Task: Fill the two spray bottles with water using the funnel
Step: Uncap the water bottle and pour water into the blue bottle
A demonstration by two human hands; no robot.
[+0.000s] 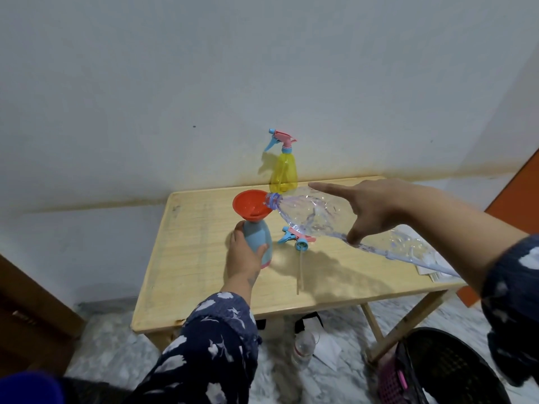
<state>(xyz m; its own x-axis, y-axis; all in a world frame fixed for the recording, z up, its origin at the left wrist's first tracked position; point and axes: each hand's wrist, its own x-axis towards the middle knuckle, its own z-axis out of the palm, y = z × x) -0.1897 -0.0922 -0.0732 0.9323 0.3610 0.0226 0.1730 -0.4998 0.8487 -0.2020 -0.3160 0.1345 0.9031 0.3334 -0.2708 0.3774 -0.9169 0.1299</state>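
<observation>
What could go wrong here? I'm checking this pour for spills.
1. The big bottle is tipped steeply over the funnel; water could overflow it.
2. The right hand grips with the forefinger straight, so the bottle might slip.
3. The funnel sits loosely in the blue bottle, steadied only by the left hand.

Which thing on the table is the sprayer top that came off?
Look at the wooden table. Just right of the blue bottle with the red funnel lies the sprayer top, flat on its side. It alone is off its bottle, trailing a thin pale tube.
</observation>
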